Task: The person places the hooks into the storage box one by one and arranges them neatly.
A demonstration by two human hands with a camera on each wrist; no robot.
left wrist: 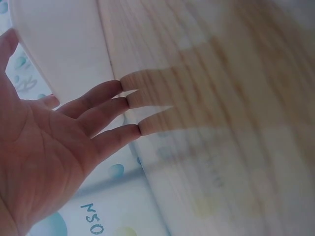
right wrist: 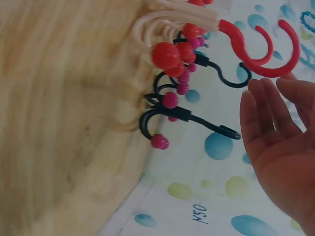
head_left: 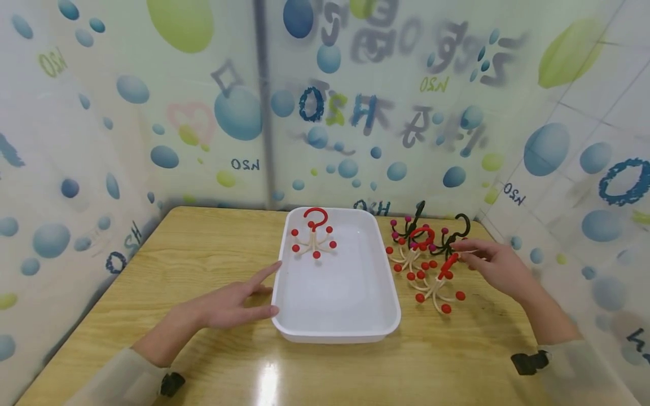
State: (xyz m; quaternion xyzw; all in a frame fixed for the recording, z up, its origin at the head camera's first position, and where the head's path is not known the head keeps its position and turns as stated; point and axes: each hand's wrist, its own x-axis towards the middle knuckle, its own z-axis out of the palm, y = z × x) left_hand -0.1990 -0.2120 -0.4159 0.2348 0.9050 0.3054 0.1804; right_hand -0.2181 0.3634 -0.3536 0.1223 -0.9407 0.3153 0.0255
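A white tray (head_left: 350, 282) holds one cream claw hanger (head_left: 313, 241) with a red hook and red ball tips, near its far left corner. My left hand (head_left: 231, 301) has its fingers spread, with thumb and index fingertip at the tray's left rim. To the tray's right, another cream claw hanger (head_left: 435, 288) with a red hook stands on its prongs. My right hand (head_left: 490, 265) is at the top of that hook; in the right wrist view the fingertips (right wrist: 253, 86) are close against the red curve, without visibly curling round it.
Behind that hanger stand another red-hooked cream hanger (head_left: 410, 254) and two black hangers with magenta balls, one black hanger (head_left: 406, 228) further left and one black hanger (head_left: 449, 242) by my right hand. The wooden table (head_left: 203, 248) meets patterned curtain walls (head_left: 325, 113) at back and sides.
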